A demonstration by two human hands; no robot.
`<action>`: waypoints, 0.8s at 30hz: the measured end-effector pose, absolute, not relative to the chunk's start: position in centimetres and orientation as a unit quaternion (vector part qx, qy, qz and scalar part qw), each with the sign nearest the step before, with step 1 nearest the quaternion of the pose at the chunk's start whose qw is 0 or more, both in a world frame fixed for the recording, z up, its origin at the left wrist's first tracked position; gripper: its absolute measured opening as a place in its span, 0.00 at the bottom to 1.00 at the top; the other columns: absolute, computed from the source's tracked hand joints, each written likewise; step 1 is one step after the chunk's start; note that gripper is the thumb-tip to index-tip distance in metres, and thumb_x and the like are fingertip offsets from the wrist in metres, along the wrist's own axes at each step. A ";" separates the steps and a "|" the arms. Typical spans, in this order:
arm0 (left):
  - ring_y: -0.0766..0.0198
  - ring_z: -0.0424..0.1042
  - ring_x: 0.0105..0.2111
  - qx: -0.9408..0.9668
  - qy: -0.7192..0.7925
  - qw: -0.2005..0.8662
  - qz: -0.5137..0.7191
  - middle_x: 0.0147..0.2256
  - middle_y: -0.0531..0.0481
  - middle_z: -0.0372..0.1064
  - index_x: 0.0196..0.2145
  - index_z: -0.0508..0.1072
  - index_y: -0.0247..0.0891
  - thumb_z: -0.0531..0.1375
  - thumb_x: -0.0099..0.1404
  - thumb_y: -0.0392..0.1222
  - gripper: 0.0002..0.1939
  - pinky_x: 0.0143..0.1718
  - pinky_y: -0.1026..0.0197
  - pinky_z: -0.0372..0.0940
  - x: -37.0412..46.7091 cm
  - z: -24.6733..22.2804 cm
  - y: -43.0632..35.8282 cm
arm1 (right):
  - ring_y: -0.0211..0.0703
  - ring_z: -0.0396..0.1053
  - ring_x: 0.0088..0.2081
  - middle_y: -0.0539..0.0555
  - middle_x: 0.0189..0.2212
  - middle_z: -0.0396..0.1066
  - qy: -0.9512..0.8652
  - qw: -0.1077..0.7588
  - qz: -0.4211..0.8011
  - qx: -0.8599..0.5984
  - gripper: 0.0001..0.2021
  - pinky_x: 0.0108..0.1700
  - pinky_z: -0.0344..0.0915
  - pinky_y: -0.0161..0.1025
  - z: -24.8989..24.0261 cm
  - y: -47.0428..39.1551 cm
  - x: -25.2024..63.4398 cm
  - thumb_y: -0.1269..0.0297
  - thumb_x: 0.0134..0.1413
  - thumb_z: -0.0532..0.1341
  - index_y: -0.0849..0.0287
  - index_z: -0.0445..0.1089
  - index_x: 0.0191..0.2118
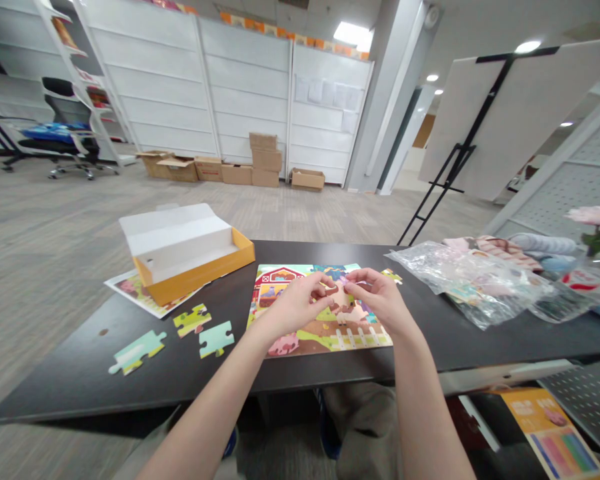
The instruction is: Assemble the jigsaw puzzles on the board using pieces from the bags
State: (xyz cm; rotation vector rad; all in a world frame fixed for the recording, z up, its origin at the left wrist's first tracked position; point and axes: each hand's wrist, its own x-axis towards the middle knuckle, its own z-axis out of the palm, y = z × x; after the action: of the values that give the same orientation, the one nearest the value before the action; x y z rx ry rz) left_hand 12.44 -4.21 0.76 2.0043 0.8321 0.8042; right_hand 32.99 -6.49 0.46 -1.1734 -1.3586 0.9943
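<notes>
A farm jigsaw puzzle [310, 340], with a red barn and a white fence, lies on the black table in front of me. Over its middle, my left hand [305, 297] has its fingers curled, thumb and fingertips close together; what lies between them is hard to make out. Facing it, my right hand [375, 297] pinches a small puzzle piece [344, 283], mostly covered by the fingers. Left of the puzzle rest loose pieces: a pale blue one [217, 339], a green one [193, 320] and a longer blue-green one [138, 351]. Another piece [392, 275] lies beyond my right hand.
An open yellow-and-white box [195, 263] stands at the left on a printed sheet [125, 287]. Clear plastic packaging [480, 287] covers the table's right side. Below there, a yellow box [550, 427] sits on a lower shelf. Cardboard boxes [237, 175] line the far wall.
</notes>
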 end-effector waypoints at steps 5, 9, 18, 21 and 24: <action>0.62 0.77 0.36 0.803 0.328 0.374 0.329 0.35 0.51 0.78 0.43 0.72 0.40 0.57 0.68 0.39 0.07 0.38 0.62 0.67 13.0 0.5 -4.6 | 0.40 0.72 0.32 0.52 0.33 0.74 -0.617 0.450 0.431 -0.481 0.16 0.35 0.69 0.38 0.7 -7.2 34.5 0.52 0.49 0.71 0.59 0.74 0.37; 0.59 0.77 0.41 0.851 0.357 0.273 0.271 0.40 0.49 0.79 0.45 0.73 0.41 0.55 0.68 0.35 0.10 0.43 0.59 0.68 13.6 0.2 -5.4 | 0.43 0.73 0.34 0.54 0.33 0.76 -0.613 0.444 0.381 -0.531 0.19 0.38 0.69 0.39 0.5 -7.5 37.5 0.48 0.47 0.70 0.59 0.75 0.37; 0.55 0.74 0.42 0.931 0.323 0.121 0.119 0.41 0.44 0.77 0.38 0.77 0.37 0.55 0.69 0.37 0.10 0.44 0.56 0.68 14.1 -0.5 -5.7 | 0.42 0.70 0.29 0.54 0.28 0.76 -0.569 0.371 0.355 -0.643 0.19 0.30 0.64 0.37 -1.7 -7.6 42.5 0.49 0.41 0.69 0.60 0.74 0.31; 0.56 0.74 0.40 0.934 0.325 0.099 0.109 0.39 0.43 0.77 0.35 0.78 0.37 0.54 0.69 0.37 0.13 0.43 0.56 0.68 14.5 -0.6 -5.5 | 0.42 0.71 0.31 0.54 0.29 0.77 -0.580 0.362 0.359 -0.636 0.17 0.35 0.66 0.38 -2.0 -7.3 42.5 0.51 0.40 0.70 0.60 0.74 0.31; 0.55 0.73 0.39 0.934 0.326 0.092 0.114 0.38 0.43 0.77 0.34 0.79 0.37 0.54 0.69 0.37 0.13 0.41 0.56 0.68 14.7 -0.6 -5.4 | 0.44 0.73 0.33 0.54 0.30 0.77 -0.591 0.361 0.360 -0.625 0.16 0.38 0.68 0.40 -2.5 -6.9 42.4 0.54 0.40 0.71 0.60 0.75 0.33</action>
State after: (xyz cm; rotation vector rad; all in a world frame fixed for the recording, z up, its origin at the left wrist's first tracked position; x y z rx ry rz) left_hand 14.68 -5.42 -0.62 2.7747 0.9679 0.3378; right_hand 42.38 -6.95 -2.46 -1.6110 -1.5216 0.9266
